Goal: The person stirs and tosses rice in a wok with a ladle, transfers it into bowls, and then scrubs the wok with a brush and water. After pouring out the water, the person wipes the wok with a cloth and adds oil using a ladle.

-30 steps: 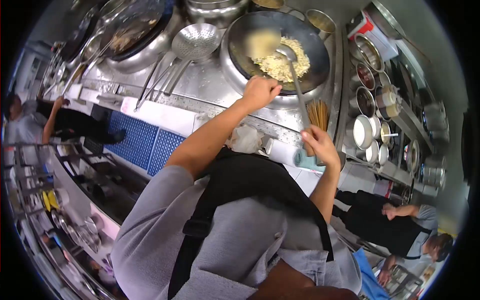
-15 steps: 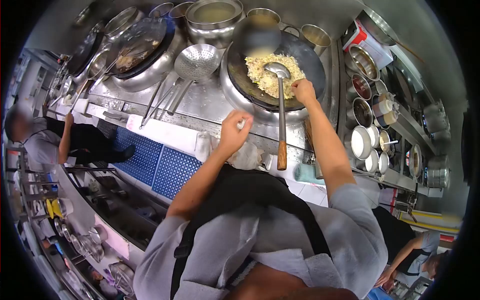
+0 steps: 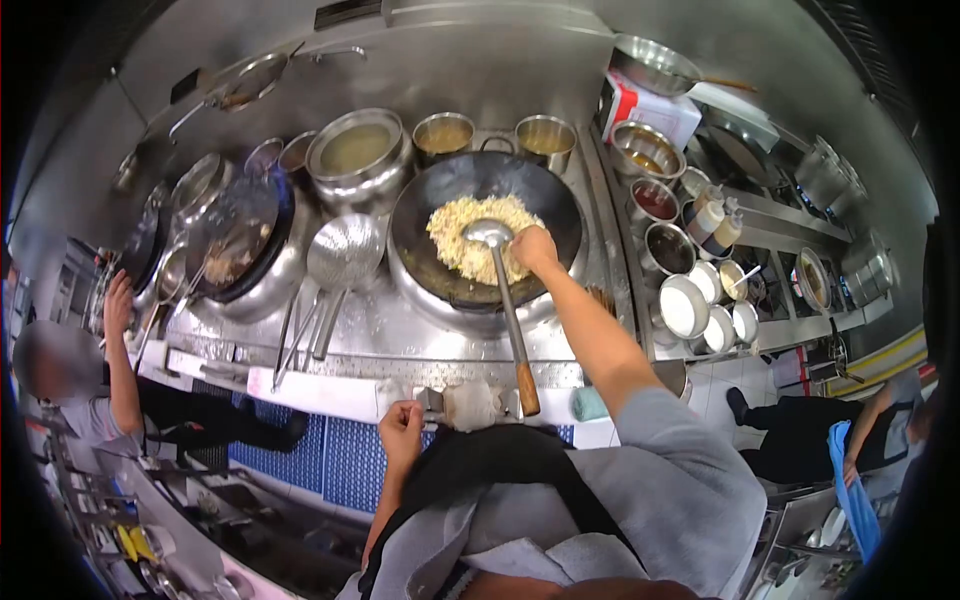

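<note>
A dark wok (image 3: pixel 560 205) of yellow fried rice (image 3: pixel 455 235) sits in the steel range ahead of me. A steel ladle (image 3: pixel 508 310) lies in it, bowl on the rice, its wooden handle end sticking out over the counter's front edge. My right hand (image 3: pixel 533 250) hangs over the rice just right of the ladle's shaft, fingers curled down; whether it holds anything is hidden. My left hand (image 3: pixel 400 430) is a closed fist at the counter's front edge, beside a small metal lever (image 3: pixel 430 400) and a white cloth (image 3: pixel 470 405).
Left of the wok lie a round skimmer (image 3: pixel 345 250) and a second wok (image 3: pixel 235 235). Pots of broth (image 3: pixel 358 150) stand behind. Several seasoning bowls (image 3: pixel 685 305) line the right side. One person (image 3: pixel 110 400) works at my left, another (image 3: pixel 800 440) stands at my right. Blue mats (image 3: pixel 300 450) cover the floor.
My right hand let go of the ladle's handle and reached over the rice; the ladle now rests in the wok. My left hand drew back from the wok's rim to the counter's front edge.
</note>
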Available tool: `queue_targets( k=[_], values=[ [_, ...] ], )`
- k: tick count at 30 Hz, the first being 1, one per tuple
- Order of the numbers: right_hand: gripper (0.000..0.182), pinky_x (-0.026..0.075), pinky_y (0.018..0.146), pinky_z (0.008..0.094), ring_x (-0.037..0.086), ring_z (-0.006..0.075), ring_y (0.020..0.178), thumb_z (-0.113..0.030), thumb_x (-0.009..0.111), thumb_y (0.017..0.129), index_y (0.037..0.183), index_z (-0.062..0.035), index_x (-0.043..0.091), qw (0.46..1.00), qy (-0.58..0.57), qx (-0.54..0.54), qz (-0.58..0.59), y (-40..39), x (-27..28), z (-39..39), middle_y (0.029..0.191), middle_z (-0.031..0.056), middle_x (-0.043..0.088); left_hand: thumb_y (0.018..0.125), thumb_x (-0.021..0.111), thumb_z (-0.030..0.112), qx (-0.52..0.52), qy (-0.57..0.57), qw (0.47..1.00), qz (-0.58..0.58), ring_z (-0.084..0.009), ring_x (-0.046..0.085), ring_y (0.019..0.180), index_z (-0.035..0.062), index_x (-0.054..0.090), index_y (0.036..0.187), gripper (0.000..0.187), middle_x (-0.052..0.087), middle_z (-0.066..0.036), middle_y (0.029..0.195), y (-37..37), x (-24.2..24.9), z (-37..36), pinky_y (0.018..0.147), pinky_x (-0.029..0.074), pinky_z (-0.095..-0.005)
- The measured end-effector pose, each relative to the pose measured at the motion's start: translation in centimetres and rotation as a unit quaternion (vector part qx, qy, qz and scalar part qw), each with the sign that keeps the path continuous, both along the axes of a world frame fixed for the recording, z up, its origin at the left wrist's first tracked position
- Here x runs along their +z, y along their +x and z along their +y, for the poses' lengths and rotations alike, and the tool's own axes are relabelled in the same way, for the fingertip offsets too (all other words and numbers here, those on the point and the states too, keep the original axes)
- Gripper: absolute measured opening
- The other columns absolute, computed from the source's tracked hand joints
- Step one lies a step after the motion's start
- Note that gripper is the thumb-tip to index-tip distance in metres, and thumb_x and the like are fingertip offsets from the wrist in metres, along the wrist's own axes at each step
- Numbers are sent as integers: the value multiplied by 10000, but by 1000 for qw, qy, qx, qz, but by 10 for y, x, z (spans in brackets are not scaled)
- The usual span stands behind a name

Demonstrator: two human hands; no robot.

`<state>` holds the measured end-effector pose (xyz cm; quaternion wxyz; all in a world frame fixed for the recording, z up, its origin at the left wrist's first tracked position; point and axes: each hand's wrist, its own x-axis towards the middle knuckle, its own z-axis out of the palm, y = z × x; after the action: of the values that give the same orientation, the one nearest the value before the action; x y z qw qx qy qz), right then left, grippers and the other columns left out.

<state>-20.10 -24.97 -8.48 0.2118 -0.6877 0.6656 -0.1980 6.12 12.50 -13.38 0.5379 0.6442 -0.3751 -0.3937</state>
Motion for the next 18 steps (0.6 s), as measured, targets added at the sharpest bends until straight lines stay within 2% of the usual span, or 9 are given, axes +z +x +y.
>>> queue_targets(
  k=[3,4,7,8,11,12,13,15,18],
  values=[
    [287,539,722,312,713,203,783,-203,787,782,963,14,735,967,-13,3,-253,-17,31,1,858,153,744,945,621,48,-11,-28,999,17,-23,482,592,-14,661,910,82,573,37,689,-1,15,-18,521,365,-197],
    [203,480,644,250,663,100,731,-138,773,809,946,7,739,900,-3,27,-435,-15,68,17,816,87,741,944,621,48,-18,-32,999,14,-25,487,594,-13,665,909,82,580,33,694,-2,14,-24,524,371,-198],
    [181,454,668,220,560,80,697,-84,657,937,1059,45,692,793,-9,133,-594,-14,210,74,915,101,727,937,625,53,-51,-58,996,-33,-34,513,604,-9,684,897,94,615,21,706,-7,-7,-36,535,404,-211],
    [206,465,698,221,567,76,725,-140,666,953,1057,33,705,777,-39,182,-601,-15,261,101,922,97,736,938,626,69,-92,-28,994,-47,-36,517,601,-7,695,899,109,628,16,701,-15,20,-37,531,409,-224],
    [191,499,760,271,638,146,822,-73,599,955,1017,76,700,775,-157,342,-507,-33,384,203,979,116,732,942,661,209,-147,-26,985,-83,-41,538,591,24,716,879,203,623,8,634,-21,-2,-51,530,430,-247],
    [201,504,733,302,643,177,778,-113,634,945,994,60,724,729,-243,466,-438,-44,409,224,993,127,729,937,671,261,-137,-39,972,-185,-46,548,586,29,719,884,243,626,2,626,-23,-17,-58,534,445,-257],
    [202,496,713,310,638,189,754,-137,673,926,990,44,736,650,-258,589,-406,-46,439,243,982,135,726,928,683,222,-165,-47,972,-163,-48,541,569,26,721,895,203,629,7,627,-31,12,-59,529,444,-250],
    [210,480,681,318,628,202,724,-176,732,896,979,15,755,586,-288,688,-318,-60,472,274,959,142,721,914,701,170,-171,-34,981,-88,-40,533,564,21,713,875,155,630,10,630,-38,35,-70,523,435,-239],
    [239,447,647,310,577,181,695,-239,669,939,1024,-19,704,619,-365,631,-292,-117,488,281,921,109,694,916,697,150,-187,-57,977,-81,-28,518,565,11,707,878,144,618,17,625,-47,55,-77,523,427,-228]
  ],
)
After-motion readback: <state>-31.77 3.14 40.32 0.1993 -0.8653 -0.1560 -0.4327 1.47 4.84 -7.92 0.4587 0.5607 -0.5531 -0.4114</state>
